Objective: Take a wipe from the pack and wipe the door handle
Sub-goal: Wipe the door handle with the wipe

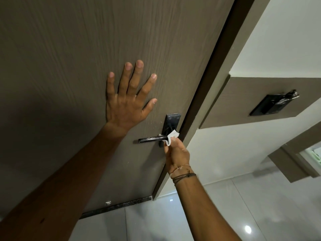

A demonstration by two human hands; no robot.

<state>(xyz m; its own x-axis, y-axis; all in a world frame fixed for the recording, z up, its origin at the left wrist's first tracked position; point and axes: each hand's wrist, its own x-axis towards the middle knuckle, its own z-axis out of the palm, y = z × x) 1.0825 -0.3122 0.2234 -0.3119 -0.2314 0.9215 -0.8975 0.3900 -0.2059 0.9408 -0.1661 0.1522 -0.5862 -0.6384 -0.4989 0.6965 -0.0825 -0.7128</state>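
A black lever door handle (151, 139) on a black backplate (171, 120) sits near the right edge of a brown wood-grain door (86, 40). My right hand (177, 153) pinches a small white wipe (171, 136) and presses it against the handle where the lever meets the plate. My left hand (128, 100) lies flat on the door above and to the left of the handle, fingers spread, holding nothing. The wipe pack is not in view.
A brown door frame (213, 84) runs along the door's right edge. On the wall to the right is a black switch plate (272, 105) on a brown panel. Glossy white floor tiles (251, 206) lie below.
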